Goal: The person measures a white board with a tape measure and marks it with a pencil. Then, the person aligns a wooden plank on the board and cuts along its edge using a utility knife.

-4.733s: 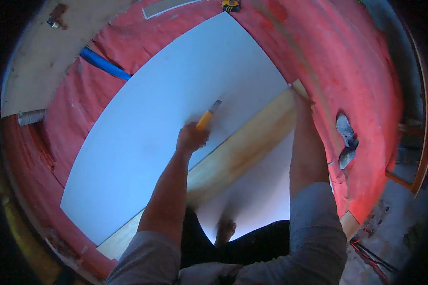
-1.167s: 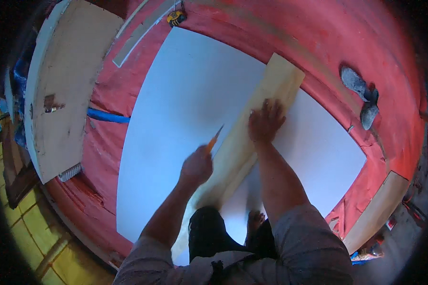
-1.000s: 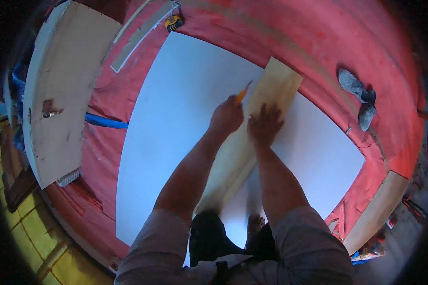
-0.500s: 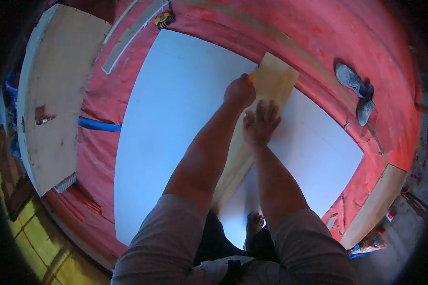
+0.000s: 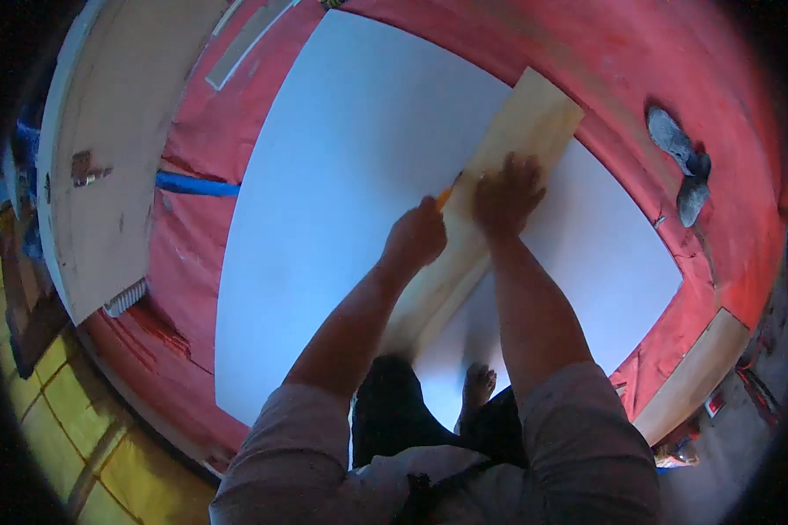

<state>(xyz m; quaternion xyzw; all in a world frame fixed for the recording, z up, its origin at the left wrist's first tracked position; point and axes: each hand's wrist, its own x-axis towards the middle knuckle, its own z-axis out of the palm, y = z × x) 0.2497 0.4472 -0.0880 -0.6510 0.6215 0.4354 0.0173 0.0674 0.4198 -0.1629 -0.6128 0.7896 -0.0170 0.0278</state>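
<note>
A large white sheet [image 5: 324, 210] lies beneath me, with a long pale wooden board [image 5: 534, 114] laid slantwise across it. My left hand [image 5: 416, 234] is closed around a slim orange utility knife [image 5: 446, 194]. Its dark thin tip points away from me and meets the board's left edge; contact with the sheet cannot be made out. Pressed flat on the board, fingers spread, my right hand [image 5: 508, 197] sits a little farther off and to the right of the knife. A bare foot [image 5: 477, 385] stands on the sheet near the board's near end.
Red sheeting [image 5: 193, 280] covers the ground around the white sheet. At left stands a large wooden panel [image 5: 114, 166], near a blue strip [image 5: 197, 185]. A pair of grey sandals [image 5: 674, 144] lies at right, and a plank [image 5: 692, 381] at lower right. Yellow tiles [image 5: 70, 385] show at lower left.
My left hand has drawn the utility knife toward me along the board's left edge. My right hand stays flat on the board. The whole view has shifted slightly.
</note>
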